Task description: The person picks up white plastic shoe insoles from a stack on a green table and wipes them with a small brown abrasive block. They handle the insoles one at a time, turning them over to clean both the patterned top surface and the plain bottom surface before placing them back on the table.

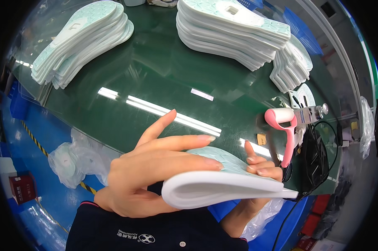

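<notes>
Between my two hands is a contoured white panel (222,190) with a pale green patterned face, tilted edge-on above the near edge of the table. My left hand (143,180) is closed around its rounded left end, two fingers lying over the patterned face and the index finger raised away. At the narrower right end, my right hand (262,167) grips the panel, fingertips over the far edge and the rest of the hand partly behind it. The panel's underside hides part of both palms.
Stacks of similar panels stand on the green table (155,79): a left stack (82,42), a tall back stack (231,37) and a smaller right stack (291,62). At right lie a pink-handled lint roller (287,134), a metal-capped bottle (312,113) and a black bag (314,159) with a cable.
</notes>
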{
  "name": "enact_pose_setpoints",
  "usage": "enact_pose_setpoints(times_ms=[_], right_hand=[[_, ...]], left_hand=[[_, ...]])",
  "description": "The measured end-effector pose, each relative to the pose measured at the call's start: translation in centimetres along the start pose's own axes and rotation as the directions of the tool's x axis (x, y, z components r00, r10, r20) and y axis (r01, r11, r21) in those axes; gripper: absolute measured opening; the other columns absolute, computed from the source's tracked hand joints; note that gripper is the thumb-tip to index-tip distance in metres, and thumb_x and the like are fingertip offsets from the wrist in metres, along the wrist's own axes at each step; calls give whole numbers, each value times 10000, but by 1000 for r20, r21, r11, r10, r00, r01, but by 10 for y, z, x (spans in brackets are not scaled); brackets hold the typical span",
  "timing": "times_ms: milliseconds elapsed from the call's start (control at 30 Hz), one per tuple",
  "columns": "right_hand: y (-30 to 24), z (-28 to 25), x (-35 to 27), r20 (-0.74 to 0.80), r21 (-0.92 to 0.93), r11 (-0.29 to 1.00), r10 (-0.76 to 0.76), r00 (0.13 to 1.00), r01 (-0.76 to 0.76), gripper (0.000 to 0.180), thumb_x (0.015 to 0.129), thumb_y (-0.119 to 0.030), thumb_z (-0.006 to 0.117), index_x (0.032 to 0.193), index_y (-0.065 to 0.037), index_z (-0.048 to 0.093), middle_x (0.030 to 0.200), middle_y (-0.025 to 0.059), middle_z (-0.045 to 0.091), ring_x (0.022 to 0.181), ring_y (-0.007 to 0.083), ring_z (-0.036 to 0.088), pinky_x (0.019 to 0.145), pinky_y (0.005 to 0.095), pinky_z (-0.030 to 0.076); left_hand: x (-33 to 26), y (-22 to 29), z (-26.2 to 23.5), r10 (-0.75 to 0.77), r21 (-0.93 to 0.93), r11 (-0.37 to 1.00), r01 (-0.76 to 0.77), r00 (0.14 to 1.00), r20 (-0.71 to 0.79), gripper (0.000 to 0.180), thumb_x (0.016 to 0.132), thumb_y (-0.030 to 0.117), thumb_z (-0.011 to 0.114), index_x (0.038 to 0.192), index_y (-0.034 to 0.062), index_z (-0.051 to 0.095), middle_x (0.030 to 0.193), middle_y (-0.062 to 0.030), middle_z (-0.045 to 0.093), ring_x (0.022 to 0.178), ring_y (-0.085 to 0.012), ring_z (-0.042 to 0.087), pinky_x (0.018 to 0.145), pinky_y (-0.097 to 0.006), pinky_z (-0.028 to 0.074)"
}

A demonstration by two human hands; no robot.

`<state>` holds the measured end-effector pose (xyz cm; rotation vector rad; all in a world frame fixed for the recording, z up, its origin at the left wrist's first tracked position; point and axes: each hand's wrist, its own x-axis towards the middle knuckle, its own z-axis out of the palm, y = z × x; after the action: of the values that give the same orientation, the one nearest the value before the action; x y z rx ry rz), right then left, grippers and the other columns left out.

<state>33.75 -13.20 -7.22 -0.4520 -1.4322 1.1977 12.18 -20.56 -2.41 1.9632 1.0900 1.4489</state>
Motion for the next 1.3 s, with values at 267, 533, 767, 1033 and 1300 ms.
enact_pose_setpoints(times_ms=[267, 533, 767, 1033, 1300], right_hand=[[7, 5, 2, 31, -138, 984, 117, 993, -112, 167, 692, -64, 658, 848, -26, 613, 815, 112, 648, 994, 293, 536, 979, 510, 290], [9, -5, 2, 22, -95, 995, 25, 999, -23, 164, 707, -79, 657, 854, -37, 596, 785, 89, 650, 951, 270, 553, 969, 530, 300], [-47, 14, 33, 320, -704, 581, -252, 913, 408, 209, 668, -140, 660, 873, -148, 621, 763, -33, 637, 794, 149, 572, 927, 492, 368], [-30, -3, 20, -55, -669, 738, -170, 984, 89, 995, 602, -554, 685, 1309, 9, 270, 1232, 202, 411, 1143, 302, 422, 973, 428, 304], [-25, 15, -2, -119, 157, 933, 344, 931, -324, 544, 679, -95, 696, 1113, 73, 413, 886, 164, 612, 870, 214, 576, 837, 340, 427]], left_hand=[[8, 11, 7, 70, 200, 977, -67, 998, -8, 187, 688, 38, 657, 862, 109, 658, 899, -9, 649, 1014, -256, 539, 987, -590, 193], [11, 7, 4, 89, 154, 983, -95, 995, 43, 362, 633, 28, 704, 979, 42, 601, 872, -65, 645, 984, -261, 562, 987, -580, 197], [23, 17, 17, -11, 469, 883, -4, 1000, 29, 677, 606, 178, 751, 1191, 22, 447, 1164, -186, 512, 1173, -368, 399, 989, -513, 234], [13, -5, 21, -56, 37, 997, 69, 961, -269, 215, 657, 41, 669, 859, -16, 619, 825, -127, 647, 819, -281, 629, 826, -435, 465], [-10, -10, 29, -213, -428, 904, 13, 880, -424, 243, 687, -89, 648, 892, -62, 520, 876, -236, 609, 846, -288, 620, 728, -324, 507]])
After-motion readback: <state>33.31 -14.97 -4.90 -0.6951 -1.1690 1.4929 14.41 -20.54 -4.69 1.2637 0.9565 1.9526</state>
